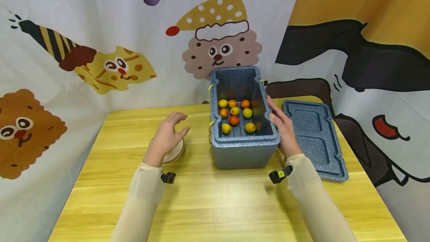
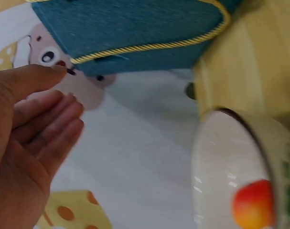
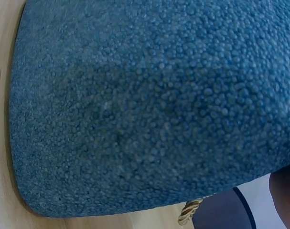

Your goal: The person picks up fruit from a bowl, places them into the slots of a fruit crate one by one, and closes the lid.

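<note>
My left hand (image 1: 166,137) hangs above a white bowl (image 1: 176,151) with a dark rim, its fingers loosely bent and holding nothing. In the left wrist view a red-and-yellow fruit (image 2: 253,205) lies in that bowl, apart from the hand. Right of it stands a blue-grey foam box (image 1: 244,156), uncovered. Several small yellow, orange and red fruits (image 1: 234,121) lie spread over its floor. My right hand (image 1: 283,128) holds the box's right side, thumb at the rim and fingers along the outer wall. The right wrist view is mostly filled by the box wall (image 3: 135,119).
The box's flat lid (image 1: 315,137) lies on the wooden table (image 1: 215,204) to the right. Yellow rope handles (image 1: 211,128) hang at the box's sides. Behind the table hangs a white cloth (image 1: 127,21) printed with cartoon figures.
</note>
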A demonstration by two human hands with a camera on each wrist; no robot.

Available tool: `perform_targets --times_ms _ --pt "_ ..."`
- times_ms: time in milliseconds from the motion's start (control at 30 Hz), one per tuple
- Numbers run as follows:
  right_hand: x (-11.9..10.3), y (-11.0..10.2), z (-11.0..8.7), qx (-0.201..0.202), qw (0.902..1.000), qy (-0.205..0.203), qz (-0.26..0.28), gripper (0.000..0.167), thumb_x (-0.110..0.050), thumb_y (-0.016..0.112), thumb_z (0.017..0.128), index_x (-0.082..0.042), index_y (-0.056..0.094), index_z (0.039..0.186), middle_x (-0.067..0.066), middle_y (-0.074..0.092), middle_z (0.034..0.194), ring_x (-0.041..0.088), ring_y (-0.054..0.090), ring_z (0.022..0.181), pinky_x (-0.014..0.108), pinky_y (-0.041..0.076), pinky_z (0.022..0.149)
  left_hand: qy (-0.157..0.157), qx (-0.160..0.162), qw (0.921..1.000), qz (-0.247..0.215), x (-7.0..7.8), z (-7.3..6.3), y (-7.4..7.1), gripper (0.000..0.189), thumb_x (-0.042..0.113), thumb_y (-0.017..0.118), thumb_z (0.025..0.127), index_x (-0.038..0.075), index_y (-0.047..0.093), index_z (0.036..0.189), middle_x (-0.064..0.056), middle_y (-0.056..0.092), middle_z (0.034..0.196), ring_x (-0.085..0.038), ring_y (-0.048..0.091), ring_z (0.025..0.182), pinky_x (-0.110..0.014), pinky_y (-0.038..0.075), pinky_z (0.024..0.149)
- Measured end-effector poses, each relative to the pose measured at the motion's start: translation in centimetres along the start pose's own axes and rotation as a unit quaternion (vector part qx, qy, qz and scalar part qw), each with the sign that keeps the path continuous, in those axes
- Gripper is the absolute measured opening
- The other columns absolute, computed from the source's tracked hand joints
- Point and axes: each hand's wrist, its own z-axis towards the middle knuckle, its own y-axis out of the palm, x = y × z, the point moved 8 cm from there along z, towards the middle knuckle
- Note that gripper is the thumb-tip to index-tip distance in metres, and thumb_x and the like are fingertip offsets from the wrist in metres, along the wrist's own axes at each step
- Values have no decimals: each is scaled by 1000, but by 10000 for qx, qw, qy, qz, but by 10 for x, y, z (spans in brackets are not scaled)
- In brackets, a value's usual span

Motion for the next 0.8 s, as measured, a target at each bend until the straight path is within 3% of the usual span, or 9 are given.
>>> perform_targets --times_ms 200,467,667,800 --pt "-2 0 1 52 10000 1 21 47 -20 49 105 -10 41 150 0 31 158 17 23 144 24 30 110 -73 230 9986 -480 -23 -14 1 35 1 73 88 -2 61 121 -15 59 118 -34 58 110 -44 49 95" --pt "2 1 0 106 9997 231 -44 47 -22 50 105 -14 41 151 -3 32 157 16 24 144 23 31 109 -266 270 9984 -410 -49 -34 8 38 1 75 85 -4 60 120 -19 59 117 -39 58 109 -48 49 95" --pt "3 1 0 137 9996 227 8 47 -22 50 105 -14 42 150 -3 33 157 15 24 144 25 30 111 -438 158 9975 -528 -66 -44 16 39 -1 74 86 -7 57 121 -23 57 117 -40 56 110 -51 49 93" --pt "2 0 0 121 9997 188 26 47 -22 50 105 -14 42 150 -3 32 157 16 24 144 25 30 110 -513 266 9963 -629 -75 -49 16 39 -5 75 84 -10 58 119 -25 58 117 -42 57 109 -52 48 94"
